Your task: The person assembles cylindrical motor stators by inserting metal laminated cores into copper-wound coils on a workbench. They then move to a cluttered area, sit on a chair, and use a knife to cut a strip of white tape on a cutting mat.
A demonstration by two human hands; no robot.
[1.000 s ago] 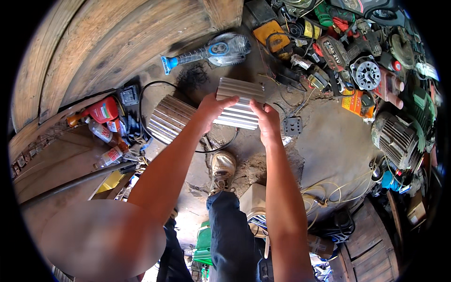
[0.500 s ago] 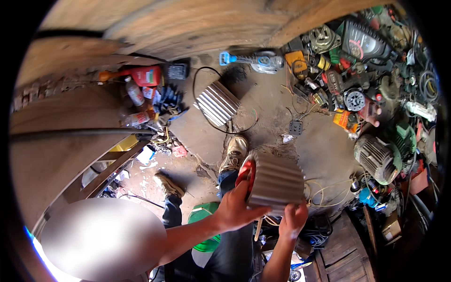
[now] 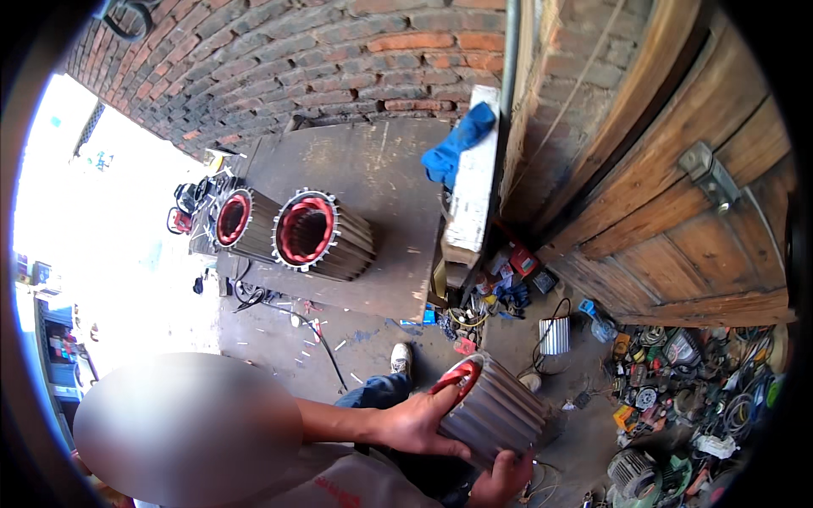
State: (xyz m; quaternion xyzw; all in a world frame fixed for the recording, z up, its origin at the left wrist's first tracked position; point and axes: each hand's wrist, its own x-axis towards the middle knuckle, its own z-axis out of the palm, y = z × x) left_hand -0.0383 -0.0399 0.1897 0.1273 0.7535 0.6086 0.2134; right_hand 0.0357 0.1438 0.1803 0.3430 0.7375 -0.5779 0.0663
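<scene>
Stator (image 3: 495, 408) axis tilted, red end up-left

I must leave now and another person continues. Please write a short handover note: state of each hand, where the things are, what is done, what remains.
Left hand: grip on the red-rimmed end of the ribbed motor stator, carried in the air.
Right hand: supports the same stator from below.
Two more stators lie on their sides on the metal table, red openings facing the camera.
One small ribbed housing stands on the floor near the parts pile.
Done: stator lifted from the floor.
Left: it is not yet set down anywhere.
</scene>
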